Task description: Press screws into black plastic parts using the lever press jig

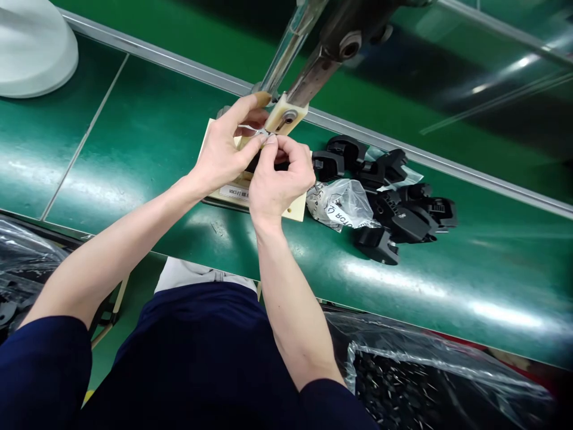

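Both my hands meet just below the cream-coloured block [286, 114] at the lower end of a metal arm. My left hand [230, 140] is closed, its thumb tip against something small and pale; a tan covering shows on one fingertip. My right hand [284, 170] pinches at the same spot, thumb and index finger together. What lies between the fingertips is too small to name. Under the hands is a cream base plate [295, 206] with a printed label [234, 192]. A dark part on the plate is mostly hidden by my hands.
Several black plastic parts [409, 224] lie on the green table [215, 236] to the right, beside a clear bag [342, 203] with writing. A white round base [33, 51] stands at the upper left. Below the front edge, a plastic-lined container [403, 382] holds small black pieces.
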Available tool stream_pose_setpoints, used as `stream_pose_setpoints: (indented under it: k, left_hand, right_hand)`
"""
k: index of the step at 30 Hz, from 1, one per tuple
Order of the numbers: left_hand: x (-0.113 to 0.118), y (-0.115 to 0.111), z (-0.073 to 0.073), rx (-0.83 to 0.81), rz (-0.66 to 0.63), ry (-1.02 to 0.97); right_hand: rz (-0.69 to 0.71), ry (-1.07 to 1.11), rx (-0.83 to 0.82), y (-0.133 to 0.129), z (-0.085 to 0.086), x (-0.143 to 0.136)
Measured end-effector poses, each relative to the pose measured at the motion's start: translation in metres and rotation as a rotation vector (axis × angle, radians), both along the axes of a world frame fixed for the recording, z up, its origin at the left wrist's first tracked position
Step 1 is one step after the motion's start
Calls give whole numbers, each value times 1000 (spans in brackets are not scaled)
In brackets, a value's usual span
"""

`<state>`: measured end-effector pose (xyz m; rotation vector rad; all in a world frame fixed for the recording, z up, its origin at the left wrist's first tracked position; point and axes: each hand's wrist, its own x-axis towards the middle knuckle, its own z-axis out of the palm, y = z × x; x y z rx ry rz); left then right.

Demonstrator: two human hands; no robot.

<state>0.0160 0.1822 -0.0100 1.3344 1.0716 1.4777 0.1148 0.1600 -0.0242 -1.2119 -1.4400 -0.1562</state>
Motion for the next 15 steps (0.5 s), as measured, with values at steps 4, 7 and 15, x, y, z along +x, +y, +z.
stream_pose_setpoints:
  k: [4, 7, 15]
  left_hand:
    - [-5, 9, -3, 127, -55, 144]
    - [-10, 17, -10, 282, -79, 302]
    - [-10, 22, -23, 507, 3, 547]
  right_hand:
    - [-54, 40, -23, 0, -1, -4]
    - [-109, -15, -124, 0, 1, -5]
    - [-137, -140, -382, 0, 8, 8]
